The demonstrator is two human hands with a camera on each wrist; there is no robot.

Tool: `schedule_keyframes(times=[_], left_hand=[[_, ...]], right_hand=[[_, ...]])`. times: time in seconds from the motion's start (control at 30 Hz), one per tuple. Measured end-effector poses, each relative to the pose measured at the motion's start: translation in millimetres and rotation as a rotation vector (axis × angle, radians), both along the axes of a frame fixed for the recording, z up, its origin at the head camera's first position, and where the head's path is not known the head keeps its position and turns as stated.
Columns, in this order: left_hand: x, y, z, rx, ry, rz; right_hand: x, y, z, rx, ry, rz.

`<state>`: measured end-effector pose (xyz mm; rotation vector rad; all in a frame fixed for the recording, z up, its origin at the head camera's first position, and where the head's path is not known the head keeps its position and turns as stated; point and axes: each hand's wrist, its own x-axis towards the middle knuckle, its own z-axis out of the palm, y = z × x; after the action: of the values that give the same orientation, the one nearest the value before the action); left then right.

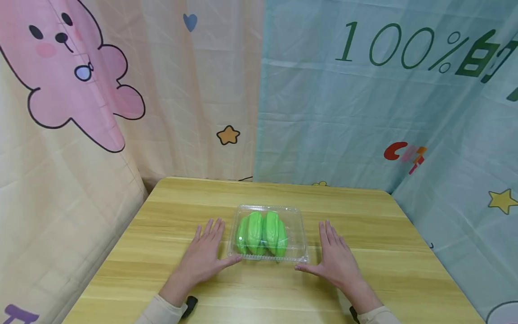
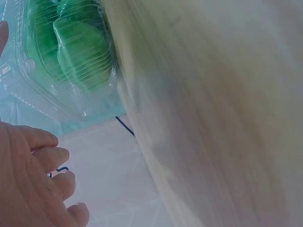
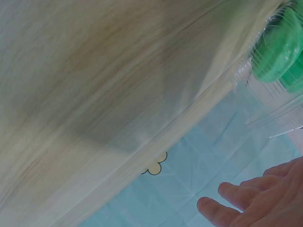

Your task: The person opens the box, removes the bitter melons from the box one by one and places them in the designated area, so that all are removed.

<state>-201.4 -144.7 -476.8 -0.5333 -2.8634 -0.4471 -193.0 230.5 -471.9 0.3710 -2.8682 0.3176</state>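
Note:
A clear plastic clamshell box (image 1: 297,234) lies closed on the table, with several green ribbed fruits (image 1: 255,231), shaped like star fruit, inside it. They sit toward the left of the box. On its left side my left hand (image 1: 204,258) has its fingers extended, and the thumb tip reaches the front left corner. My right hand (image 1: 337,262) stays a little apart from the right side, fingers straight, thumb pointing at the front right corner. In the left wrist view the ridged wall of the box (image 2: 71,101) shows beyond the left fingers (image 2: 52,158). Neither hand grips anything.
The wooden table (image 1: 263,297) has rounded far corners. Printed curtains hang behind it and on both sides, with a pink cartoon figure (image 1: 73,58) on the left and a blue-green cloth (image 1: 323,117) at the right. A black strap piece (image 1: 189,307) shows at the left wrist.

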Motion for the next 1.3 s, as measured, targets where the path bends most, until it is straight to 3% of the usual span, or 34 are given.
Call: schedule_keyframes(times=[0.4, 0.6, 0.8, 0.93, 1.3], left_hand=[[-1.4, 1.9, -4.2, 0.051, -0.042, -0.022], [-6.3, 7.5, -10.2, 0.166, -0.167, -0.036], [-9.3, 9.2, -16.0, 0.292, -0.288, -0.053], [-8.3, 8.2, -14.2, 0.356, -0.348, -0.08], [-2.6, 6.9, -3.9, 0.376, -0.396, -0.092]], right_hand=[[-2.6, -1, 0.6, -0.016, -0.012, 0.012], [-5.4, -2, -0.3, -0.037, -0.022, 0.026], [-7.3, -8, -3.0, -0.158, -0.1, 0.022], [-10.0, -14, -6.8, -0.222, -0.171, 0.004], [-12.0, -28, -11.2, -0.311, -0.225, 0.007]])
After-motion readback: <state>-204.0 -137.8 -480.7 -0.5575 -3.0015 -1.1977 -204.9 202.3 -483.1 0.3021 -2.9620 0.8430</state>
